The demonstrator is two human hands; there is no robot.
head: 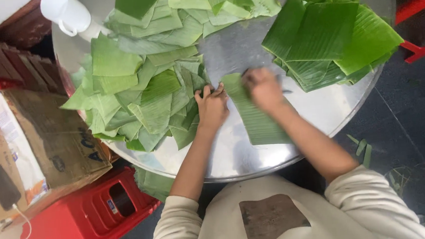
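Observation:
A long green banana leaf strip (255, 119) lies on the round metal tray (321, 109) in front of me. My left hand (212, 104) presses the strip's left upper edge, fingers curled. My right hand (262, 87) rests on the strip's top end, fingers closed over it; something thin and dark pokes out beside it, too small to tell. A big heap of cut leaf pieces (145, 84) lies to the left of my hands. A neat stack of larger leaf squares (331, 36) sits to the right.
A white plastic jug (68, 14) stands at the tray's far left. A cardboard box (49, 136) rests on a red plastic stool (87, 220) at the left. Red furniture legs (419, 5) are at the right. Leaf scraps (361, 146) lie on the dark floor.

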